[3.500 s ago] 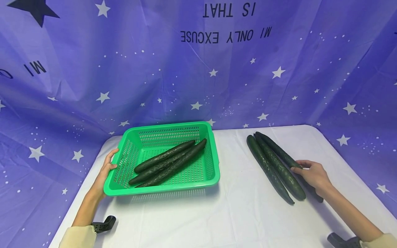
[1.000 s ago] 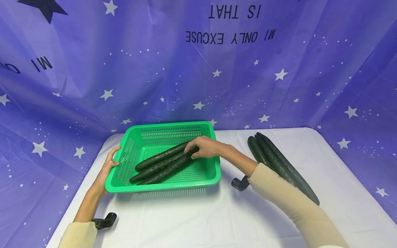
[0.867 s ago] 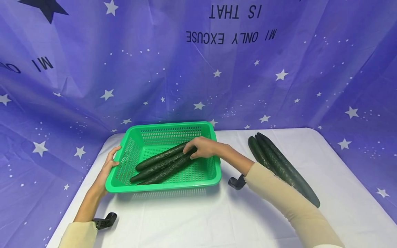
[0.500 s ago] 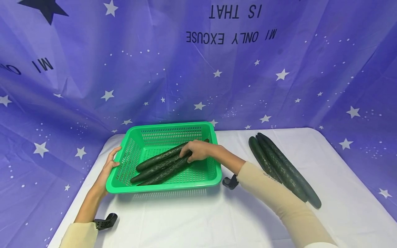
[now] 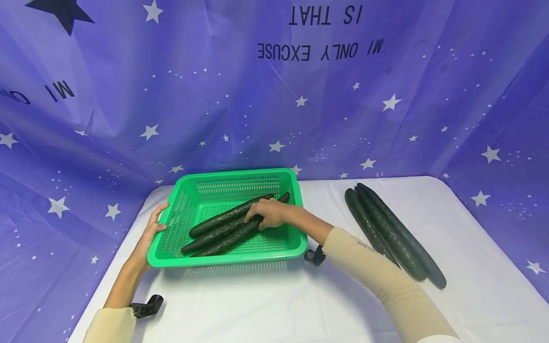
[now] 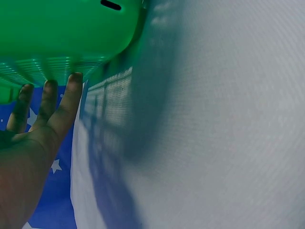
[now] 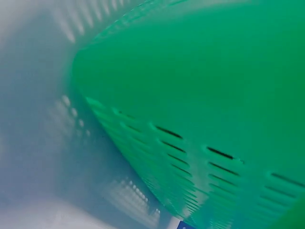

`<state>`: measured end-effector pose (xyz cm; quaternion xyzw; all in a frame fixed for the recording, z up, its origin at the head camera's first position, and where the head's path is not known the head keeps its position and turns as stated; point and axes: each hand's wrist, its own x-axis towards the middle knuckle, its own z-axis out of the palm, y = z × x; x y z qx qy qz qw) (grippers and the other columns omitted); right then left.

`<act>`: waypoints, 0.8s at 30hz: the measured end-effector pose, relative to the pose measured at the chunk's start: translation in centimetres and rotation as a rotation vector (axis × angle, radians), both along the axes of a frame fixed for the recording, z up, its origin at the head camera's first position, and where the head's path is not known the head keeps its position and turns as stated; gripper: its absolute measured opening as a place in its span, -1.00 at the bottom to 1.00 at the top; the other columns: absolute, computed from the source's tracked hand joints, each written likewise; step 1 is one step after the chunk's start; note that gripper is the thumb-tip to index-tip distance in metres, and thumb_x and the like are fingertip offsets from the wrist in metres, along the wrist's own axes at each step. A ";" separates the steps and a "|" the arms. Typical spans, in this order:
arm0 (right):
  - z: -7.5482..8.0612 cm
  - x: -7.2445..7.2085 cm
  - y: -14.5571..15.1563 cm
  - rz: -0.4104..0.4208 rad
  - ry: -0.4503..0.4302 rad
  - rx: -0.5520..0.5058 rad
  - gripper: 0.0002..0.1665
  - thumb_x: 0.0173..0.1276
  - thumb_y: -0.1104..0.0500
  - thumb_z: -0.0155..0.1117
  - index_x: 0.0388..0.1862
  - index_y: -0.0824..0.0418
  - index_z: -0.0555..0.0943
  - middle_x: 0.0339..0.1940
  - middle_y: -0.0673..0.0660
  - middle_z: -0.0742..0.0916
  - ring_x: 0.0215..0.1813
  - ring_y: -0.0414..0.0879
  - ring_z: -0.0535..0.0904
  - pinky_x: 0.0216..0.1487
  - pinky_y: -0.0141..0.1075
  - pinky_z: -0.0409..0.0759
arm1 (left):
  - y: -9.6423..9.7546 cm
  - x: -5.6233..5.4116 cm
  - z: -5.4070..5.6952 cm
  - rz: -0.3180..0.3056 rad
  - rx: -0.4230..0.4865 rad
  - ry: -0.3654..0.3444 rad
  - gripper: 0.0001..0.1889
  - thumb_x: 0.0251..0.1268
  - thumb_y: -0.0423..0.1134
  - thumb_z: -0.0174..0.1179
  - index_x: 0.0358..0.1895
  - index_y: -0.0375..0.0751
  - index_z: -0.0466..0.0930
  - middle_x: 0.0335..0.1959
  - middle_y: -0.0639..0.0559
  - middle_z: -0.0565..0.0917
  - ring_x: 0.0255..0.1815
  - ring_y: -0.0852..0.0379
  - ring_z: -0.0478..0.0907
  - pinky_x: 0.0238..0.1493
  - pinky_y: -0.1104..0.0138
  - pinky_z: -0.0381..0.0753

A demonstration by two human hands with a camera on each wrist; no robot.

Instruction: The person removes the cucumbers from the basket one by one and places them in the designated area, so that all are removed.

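Note:
A green plastic basket with slotted walls stands at the table's left, holding three dark green cucumbers side by side on a slant. My left hand touches its left side, fingertips against the outer wall just under the rim; in the left wrist view the fingers are straight and spread. My right hand reaches over the right rim and grips the front cucumber near mid-length, thumb on the near side, fingers over the top. The right wrist view shows only the basket's outer wall, so that hand is hidden there.
Three more cucumbers lie side by side on the white tablecloth to the right, partly behind the right sleeve. A purple curtain with stars hangs along the back and sides. Black wrist mounts stick out from the wrists.
Since 3.5 s ago my right hand has left the cucumbers on the right and come into the basket. Over the last second it slid left and down along the cucumbers. My left hand stays put.

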<state>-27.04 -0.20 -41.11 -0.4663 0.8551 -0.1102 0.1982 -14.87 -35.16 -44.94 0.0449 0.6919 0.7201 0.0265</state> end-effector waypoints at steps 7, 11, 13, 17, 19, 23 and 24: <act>0.2 0.0 0.0 0.025 0.009 -0.008 -0.47 0.40 0.19 0.34 0.32 -0.10 0.56 0.40 -0.06 0.49 0.45 -0.03 0.26 0.40 0.02 0.18 | 0.0 0.3 -0.1 0.004 -0.026 -0.007 -0.41 0.52 -0.28 -0.37 0.55 0.22 -0.07 0.21 -0.04 0.18 -0.06 0.17 0.48 -0.12 0.34 0.58; 0.3 0.2 0.0 0.022 0.022 -0.009 -0.47 0.40 0.19 0.33 0.32 -0.11 0.55 0.41 -0.06 0.48 0.45 -0.04 0.26 0.39 0.00 0.19 | 0.1 0.2 -0.1 0.006 -0.030 -0.009 -0.42 0.53 -0.28 -0.37 0.54 0.25 -0.05 0.22 -0.03 0.17 -0.05 0.17 0.48 -0.12 0.34 0.58; 0.3 0.2 0.0 0.015 0.028 -0.005 -0.47 0.41 0.18 0.33 0.33 -0.12 0.54 0.41 -0.06 0.48 0.45 -0.04 0.26 0.38 -0.01 0.19 | 0.1 0.1 0.0 0.004 -0.021 -0.011 -0.42 0.53 -0.28 -0.36 0.52 0.29 -0.02 0.22 -0.04 0.18 -0.06 0.16 0.50 -0.13 0.33 0.59; 0.5 0.4 -0.1 0.010 0.036 0.004 -0.48 0.42 0.18 0.32 0.33 -0.11 0.54 0.38 -0.08 0.50 0.41 -0.06 0.28 0.35 -0.05 0.20 | 0.2 0.0 0.1 0.003 -0.006 -0.020 -0.43 0.53 -0.27 -0.36 0.51 0.31 0.00 0.21 -0.06 0.18 -0.09 0.15 0.52 -0.16 0.31 0.61; 0.7 0.4 -0.2 0.015 0.039 0.004 -0.48 0.41 0.17 0.32 0.33 -0.10 0.54 0.36 -0.10 0.52 0.38 -0.06 0.30 0.33 -0.07 0.22 | 0.2 0.0 0.2 0.008 -0.005 -0.023 -0.43 0.53 -0.28 -0.36 0.51 0.32 0.00 0.20 -0.07 0.19 -0.11 0.15 0.53 -0.17 0.31 0.61; 1.3 0.5 -0.2 0.038 0.056 0.001 -0.48 0.40 0.18 0.34 0.32 -0.06 0.55 0.35 -0.09 0.53 0.38 -0.06 0.31 0.31 -0.08 0.24 | 0.1 -0.1 0.1 0.011 -0.006 -0.021 -0.43 0.53 -0.27 -0.35 0.51 0.32 0.01 0.21 -0.07 0.18 -0.10 0.16 0.52 -0.17 0.32 0.60; 1.5 0.6 -0.2 0.041 0.059 0.000 -0.47 0.40 0.18 0.34 0.32 -0.06 0.56 0.36 -0.09 0.53 0.38 -0.05 0.31 0.32 -0.07 0.23 | 0.1 -0.1 0.1 0.012 -0.008 -0.021 -0.43 0.53 -0.27 -0.35 0.51 0.32 0.01 0.21 -0.07 0.18 -0.11 0.16 0.51 -0.17 0.32 0.60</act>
